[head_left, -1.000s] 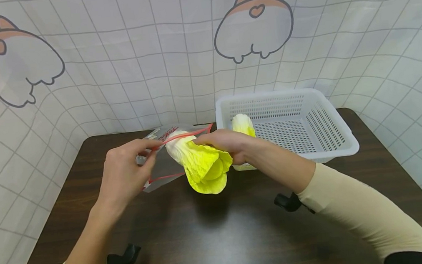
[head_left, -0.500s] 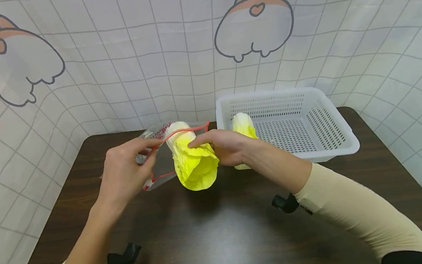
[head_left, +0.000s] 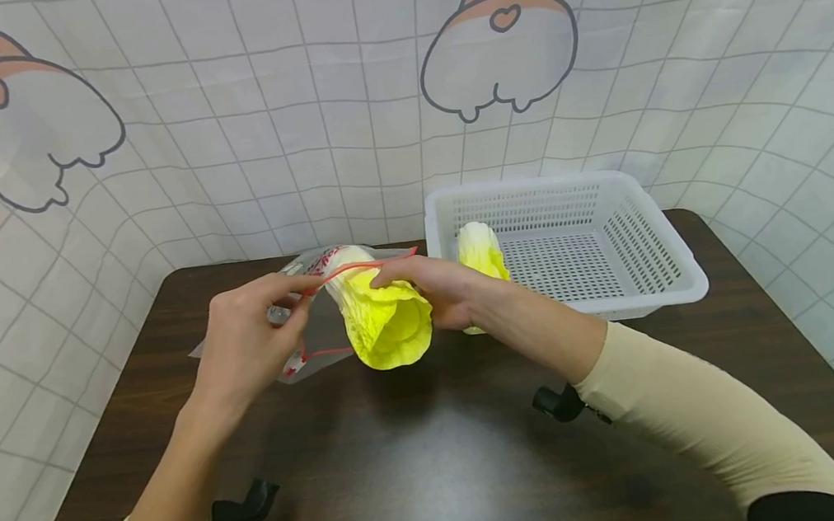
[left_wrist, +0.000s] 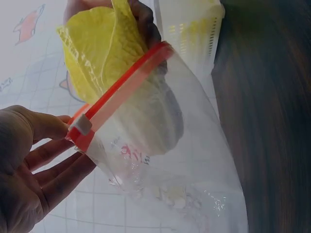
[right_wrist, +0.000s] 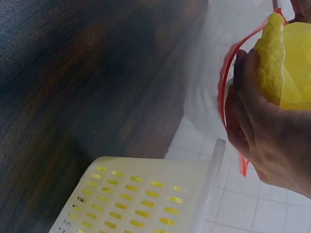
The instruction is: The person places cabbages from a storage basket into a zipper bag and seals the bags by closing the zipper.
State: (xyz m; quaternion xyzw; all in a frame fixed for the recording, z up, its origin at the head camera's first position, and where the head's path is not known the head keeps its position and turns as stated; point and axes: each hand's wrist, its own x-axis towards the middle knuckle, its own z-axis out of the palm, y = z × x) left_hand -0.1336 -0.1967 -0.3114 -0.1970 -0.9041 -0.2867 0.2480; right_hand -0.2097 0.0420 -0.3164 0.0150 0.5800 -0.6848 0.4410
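Note:
My left hand point(head_left: 248, 333) pinches the red-edged mouth of a clear zip bag point(left_wrist: 204, 160) beside its white slider point(left_wrist: 81, 124). With my right hand point(head_left: 442, 287) I grip a napa cabbage point(head_left: 388, 321) by its yellow leafy end, fingers wrapped round its side. In the left wrist view the cabbage's white base lies inside the bag, past the red strip point(left_wrist: 121, 90), while the yellow leaves stick out of the mouth. The right wrist view shows my fingers at the bag's red rim point(right_wrist: 225, 87).
A white perforated basket point(head_left: 656, 273) stands at the back right of the dark wooden table point(head_left: 436, 474). Another napa cabbage point(head_left: 480, 248) leans at the basket's left side, partly behind my right hand. A white checked curtain point(head_left: 346, 134) hangs close behind the table.
The right hand has moved left with the cabbage, bringing its white base deeper into the bag and turning its leafy end leftward. The left hand keeps its hold on the bag's edge.

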